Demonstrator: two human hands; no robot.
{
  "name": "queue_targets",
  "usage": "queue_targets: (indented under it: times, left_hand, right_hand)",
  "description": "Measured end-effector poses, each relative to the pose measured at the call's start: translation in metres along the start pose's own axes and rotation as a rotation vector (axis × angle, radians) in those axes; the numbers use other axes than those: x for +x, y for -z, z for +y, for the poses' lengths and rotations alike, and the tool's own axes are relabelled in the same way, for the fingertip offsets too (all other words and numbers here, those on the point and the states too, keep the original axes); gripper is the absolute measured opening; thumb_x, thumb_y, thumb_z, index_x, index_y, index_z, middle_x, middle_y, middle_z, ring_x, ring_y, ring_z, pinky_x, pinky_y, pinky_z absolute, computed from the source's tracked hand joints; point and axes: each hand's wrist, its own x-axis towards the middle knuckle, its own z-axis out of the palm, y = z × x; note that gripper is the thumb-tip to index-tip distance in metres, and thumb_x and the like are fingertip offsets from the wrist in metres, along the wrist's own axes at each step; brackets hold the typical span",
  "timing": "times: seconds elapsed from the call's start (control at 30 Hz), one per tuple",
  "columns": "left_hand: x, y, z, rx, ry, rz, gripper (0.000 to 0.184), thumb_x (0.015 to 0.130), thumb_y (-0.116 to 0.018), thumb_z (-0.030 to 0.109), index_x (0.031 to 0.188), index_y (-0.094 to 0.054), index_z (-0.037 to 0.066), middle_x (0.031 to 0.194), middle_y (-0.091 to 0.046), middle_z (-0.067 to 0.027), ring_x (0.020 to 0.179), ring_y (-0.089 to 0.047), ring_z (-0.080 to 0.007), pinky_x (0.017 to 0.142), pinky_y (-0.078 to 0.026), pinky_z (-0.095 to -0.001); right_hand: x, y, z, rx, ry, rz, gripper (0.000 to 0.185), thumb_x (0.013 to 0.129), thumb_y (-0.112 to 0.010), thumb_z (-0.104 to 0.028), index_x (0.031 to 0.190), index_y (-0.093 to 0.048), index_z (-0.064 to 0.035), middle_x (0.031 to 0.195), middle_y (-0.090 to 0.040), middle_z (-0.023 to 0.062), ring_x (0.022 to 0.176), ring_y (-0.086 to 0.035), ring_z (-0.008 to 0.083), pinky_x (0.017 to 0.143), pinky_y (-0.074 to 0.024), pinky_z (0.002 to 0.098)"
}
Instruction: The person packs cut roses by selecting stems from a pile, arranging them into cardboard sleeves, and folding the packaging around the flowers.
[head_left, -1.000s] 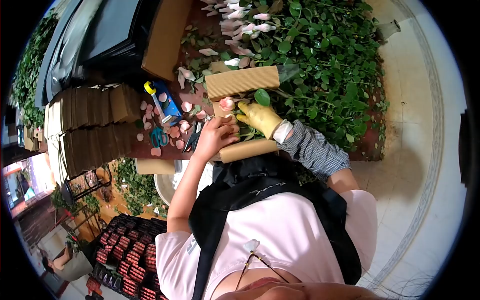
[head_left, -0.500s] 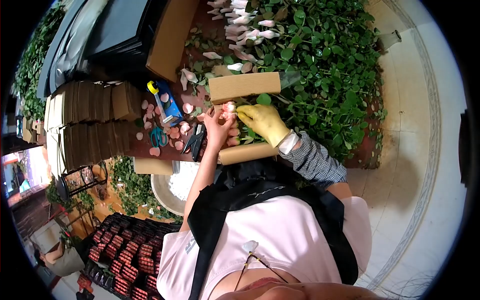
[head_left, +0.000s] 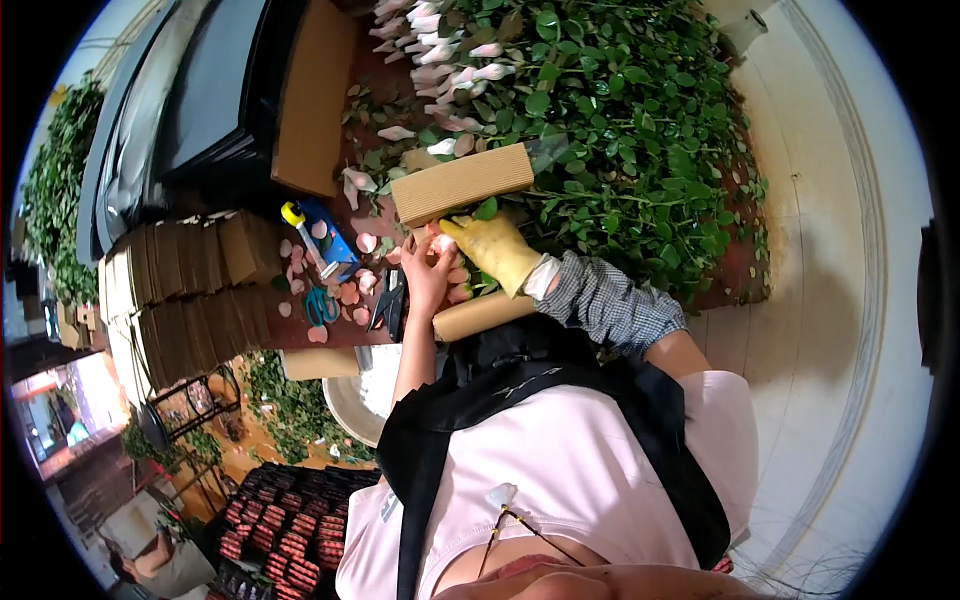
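Note:
A pink rose (head_left: 443,243) is between my two hands, just in front of a corrugated cardboard piece (head_left: 462,184). My bare left hand (head_left: 425,278) is closed with its fingertips on the bloom. A yellow glove covers my right hand (head_left: 493,250), whose fingers are closed at the rose's other side; its stem is hidden. More pink roses (head_left: 459,292) lie just below, partly covered by my hands. A rolled-over cardboard edge (head_left: 484,315) runs along the near side. Black-handled scissors or clippers (head_left: 389,303) rest beside my left wrist.
Leafy rose stems (head_left: 630,160) fill the table's right side, with wrapped blooms (head_left: 432,72) at the back. Left are loose petals (head_left: 349,293), teal scissors (head_left: 322,306), a blue tape dispenser (head_left: 333,240) and stacked cardboard (head_left: 200,300). A bowl (head_left: 350,412) stands below the table edge.
The whole view has shifted and turned slightly. My left fingers have moved a little over the rose, and the gloved hand stays beside it.

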Motion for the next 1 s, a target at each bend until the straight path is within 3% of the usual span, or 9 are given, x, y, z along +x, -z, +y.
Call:
queue_targets:
  times: [0.33,0.5,0.57,0.63,0.7,0.77,0.83,0.93,1.0]
  left_hand:
    - [0.028,0.005,-0.030,-0.140,-0.053,-0.187,0.041,0.088,-0.075,0.021,0.117,-0.065,-0.005,0.123,-0.055,-0.0188,0.106,-0.059,-0.0301,0.092,-0.049,-0.0378]
    - [0.017,0.021,0.019,-0.151,0.024,-0.244,0.052,0.091,-0.075,0.029,0.121,-0.059,-0.011,0.108,-0.064,-0.0135,0.093,-0.065,-0.0204,0.080,-0.053,-0.0318]
    - [0.012,0.020,0.025,-0.134,0.051,-0.198,0.060,0.091,-0.075,0.030,0.128,-0.055,-0.012,0.108,-0.064,-0.0137,0.097,-0.064,-0.0218,0.084,-0.052,-0.0329]
    - [0.014,0.019,0.011,-0.184,0.136,-0.265,0.070,0.089,-0.076,0.036,0.132,-0.051,-0.014,0.129,-0.053,-0.0202,0.112,-0.058,-0.0270,0.093,-0.049,-0.0359]
    - [0.020,0.014,-0.011,0.026,-0.009,-0.197,0.067,0.088,-0.077,0.037,0.129,-0.055,-0.011,0.136,-0.044,-0.0243,0.121,-0.052,-0.0325,0.099,-0.046,-0.0388]
    - [0.022,0.006,-0.035,0.114,-0.169,-0.098,0.059,0.091,-0.071,0.043,0.121,-0.063,-0.007,0.120,-0.059,-0.0220,0.104,-0.062,-0.0333,0.087,-0.051,-0.0429]
    - [0.023,0.007,-0.034,-0.146,0.033,-0.209,0.053,0.085,-0.079,0.036,0.118,-0.065,-0.003,0.136,-0.042,-0.0275,0.119,-0.051,-0.0395,0.101,-0.044,-0.0453]
    - [0.047,-0.036,-0.119,-0.445,-0.036,-0.031,0.040,0.081,-0.080,0.030,0.114,-0.072,0.010,0.112,-0.061,-0.0211,0.109,-0.057,-0.0363,0.097,-0.046,-0.0430]
    - [0.044,-0.014,-0.100,-0.033,-0.472,-0.185,0.040,0.093,-0.065,0.034,0.121,-0.067,0.006,0.122,-0.063,-0.0170,0.110,-0.060,-0.0291,0.099,-0.046,-0.0393]
  right_hand:
    - [-0.033,0.031,0.003,0.660,0.066,0.241,0.043,0.087,-0.068,-0.023,0.127,-0.059,-0.0093,0.105,-0.069,0.0129,0.089,-0.067,0.0328,0.076,-0.0528,0.0433]
    - [-0.132,0.058,0.024,1.712,0.262,-0.426,0.033,0.104,-0.054,-0.023,0.130,-0.061,-0.0042,0.121,-0.068,0.0077,0.113,-0.062,0.0170,0.102,-0.0466,0.0308]
    - [-0.172,0.037,0.034,1.085,-0.074,-0.231,0.032,0.101,-0.057,-0.025,0.118,-0.067,0.0005,0.115,-0.070,0.0156,0.097,-0.068,0.0223,0.091,-0.0521,0.0349]
    - [-0.182,0.029,0.027,0.251,-0.561,-0.583,0.046,0.094,-0.064,-0.038,0.124,-0.065,-0.0038,0.117,-0.070,0.0145,0.105,-0.066,0.0253,0.095,-0.0496,0.0382]
    - [-0.195,0.044,0.030,1.231,-0.352,-0.408,0.055,0.096,-0.062,-0.043,0.133,-0.059,-0.0027,0.126,-0.067,0.0131,0.118,-0.060,0.0248,0.102,-0.0443,0.0376]
    - [-0.185,0.082,0.029,1.494,-0.126,-0.338,0.067,0.095,-0.064,-0.046,0.142,-0.046,-0.0020,0.141,-0.053,0.0132,0.131,-0.049,0.0252,0.111,-0.0353,0.0380]
    - [-0.164,0.127,0.018,2.068,0.180,-0.292,0.086,0.093,-0.067,-0.046,0.154,-0.026,-0.0014,0.157,-0.035,0.0139,0.143,-0.037,0.0262,0.119,-0.0250,0.0399]
    - [-0.112,0.147,0.022,1.876,0.399,-0.322,0.091,0.092,-0.069,-0.042,0.156,-0.018,-0.0015,0.160,-0.031,0.0146,0.145,-0.034,0.0268,0.120,-0.0246,0.0411]
    - [-0.074,0.158,0.007,1.457,0.297,-0.480,0.083,0.093,-0.067,-0.045,0.153,-0.030,-0.0012,0.157,-0.035,0.0158,0.145,-0.034,0.0263,0.119,-0.0271,0.0385]
